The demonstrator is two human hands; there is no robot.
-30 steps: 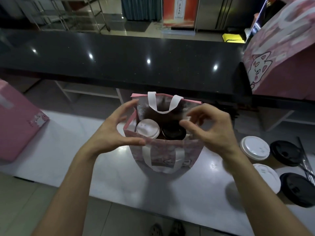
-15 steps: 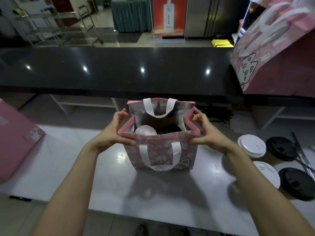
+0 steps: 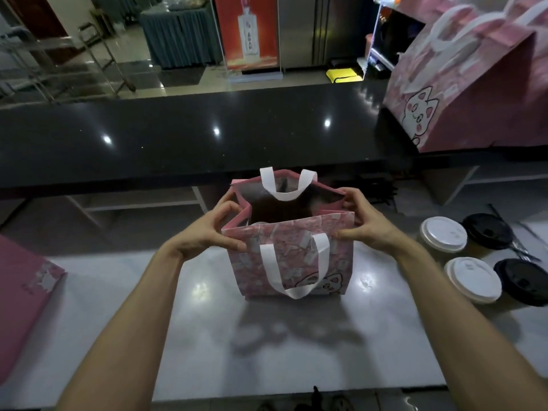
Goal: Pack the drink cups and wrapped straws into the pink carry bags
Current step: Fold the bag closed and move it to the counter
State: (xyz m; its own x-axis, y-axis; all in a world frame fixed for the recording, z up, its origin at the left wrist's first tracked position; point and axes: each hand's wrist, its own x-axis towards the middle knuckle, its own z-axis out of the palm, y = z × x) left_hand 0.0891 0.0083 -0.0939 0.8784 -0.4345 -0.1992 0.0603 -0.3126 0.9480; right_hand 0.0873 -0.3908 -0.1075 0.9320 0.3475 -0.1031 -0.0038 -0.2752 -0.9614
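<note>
Pink bag (image 3: 292, 259) stands upright on the grey worktop (image 3: 207, 336), between both hands. Left hand (image 3: 207, 232) pinches the bag's left rim corner; right hand (image 3: 364, 223) pinches the right rim corner. Mouth open, interior dark; contents not discernible. Four lidded cups (image 3: 471, 278) sit on the worktop beyond the right hand, two white-lidded, two black. Judgement: thin, soft-walled bag, creases easily; loaded, likely bottom-heavy. Best lifted by the white handles (image 3: 292, 268), kept level so the cups stay upright.
</note>
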